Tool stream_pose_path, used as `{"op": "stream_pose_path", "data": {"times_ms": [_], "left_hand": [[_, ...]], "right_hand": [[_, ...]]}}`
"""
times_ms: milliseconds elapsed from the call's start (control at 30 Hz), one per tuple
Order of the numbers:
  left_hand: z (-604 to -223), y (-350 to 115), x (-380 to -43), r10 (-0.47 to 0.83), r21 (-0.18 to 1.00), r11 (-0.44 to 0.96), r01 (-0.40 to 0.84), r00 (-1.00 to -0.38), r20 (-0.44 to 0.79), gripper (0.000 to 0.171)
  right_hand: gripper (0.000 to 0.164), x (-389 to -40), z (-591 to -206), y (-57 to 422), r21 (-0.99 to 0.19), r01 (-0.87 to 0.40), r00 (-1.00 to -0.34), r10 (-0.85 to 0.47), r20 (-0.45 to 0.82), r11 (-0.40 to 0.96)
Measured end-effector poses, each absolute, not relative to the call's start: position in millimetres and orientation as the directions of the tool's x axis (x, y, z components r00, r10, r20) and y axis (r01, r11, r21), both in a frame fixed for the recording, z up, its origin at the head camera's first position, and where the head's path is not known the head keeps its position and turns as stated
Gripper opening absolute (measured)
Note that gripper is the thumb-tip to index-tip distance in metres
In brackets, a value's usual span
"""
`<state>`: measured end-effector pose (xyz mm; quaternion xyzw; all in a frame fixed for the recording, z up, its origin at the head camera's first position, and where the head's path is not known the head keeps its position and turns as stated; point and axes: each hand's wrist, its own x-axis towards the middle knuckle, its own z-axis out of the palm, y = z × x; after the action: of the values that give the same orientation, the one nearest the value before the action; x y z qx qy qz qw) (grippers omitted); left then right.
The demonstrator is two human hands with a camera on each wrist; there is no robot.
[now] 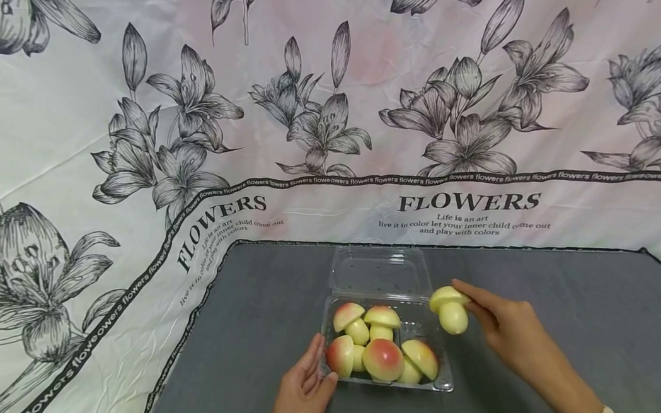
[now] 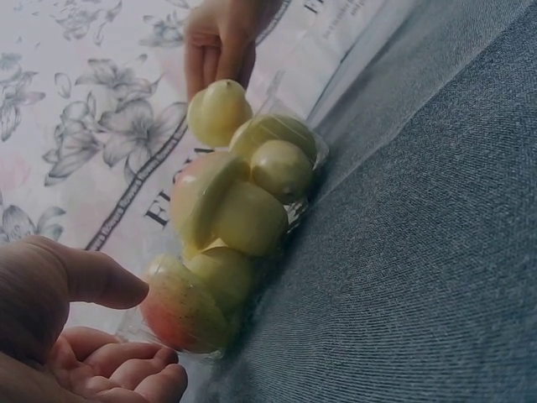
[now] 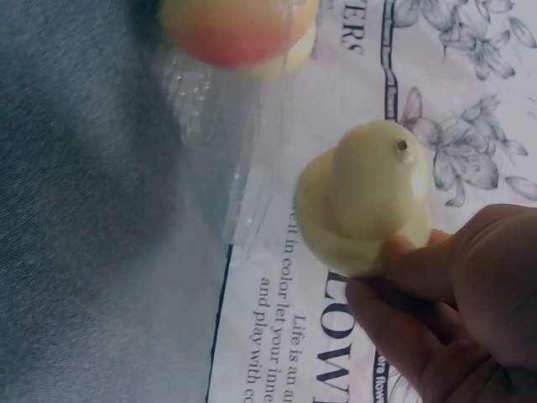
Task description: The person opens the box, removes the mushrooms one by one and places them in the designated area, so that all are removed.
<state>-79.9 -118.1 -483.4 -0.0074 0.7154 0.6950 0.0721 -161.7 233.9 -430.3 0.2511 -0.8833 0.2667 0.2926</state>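
My right hand pinches a toy mushroom by its cap, raised at the right side of a clear plastic clamshell box. Its pale yellow stem points down in the head view, and a small dark spot marks the stem's end in the right wrist view. Several more mushrooms with yellow and red caps, such as a front one, lie in the box. My left hand grips the box's front left corner between thumb and fingers. In the left wrist view, a red-yellow mushroom sits just past the thumb.
The box's clear lid is folded back, away from me. Beneath it lies a dark grey cloth surface. A white and pink sheet with printed flowers and lettering rises behind and at the left.
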Motion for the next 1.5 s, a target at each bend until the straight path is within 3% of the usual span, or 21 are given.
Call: {"op": "stream_pose_path", "data": {"times_ms": [400,967,1267,1500], "left_hand": [[-484.9,-117.4,-80.1,0.101,0.993,0.021,-0.118,-0.988,-0.12,0.078],[-485.8,-117.7,-80.1,0.087,0.994,0.033,-0.108,-0.99,-0.111,0.077],[-486.2,-118.1,-80.0,0.092,0.994,0.029,-0.102,-0.99,-0.104,0.078],[-486.2,-117.9,-78.3,0.095,0.995,0.018,-0.097,-0.991,-0.098,0.078]], "right_hand": [[0.055,-169.9,-432.9,243.8,-0.376,-0.534,-0.736,-0.197,0.648,0.758],[0.048,-185.7,-448.3,254.3,-0.381,-0.5,-0.762,-0.186,0.62,0.778],[0.042,-200.1,-458.7,251.3,-0.336,-0.526,-0.73,-0.213,0.649,0.781],[0.039,-205.6,-464.9,249.6,-0.336,-0.523,-0.758,-0.246,0.604,0.784]]}}
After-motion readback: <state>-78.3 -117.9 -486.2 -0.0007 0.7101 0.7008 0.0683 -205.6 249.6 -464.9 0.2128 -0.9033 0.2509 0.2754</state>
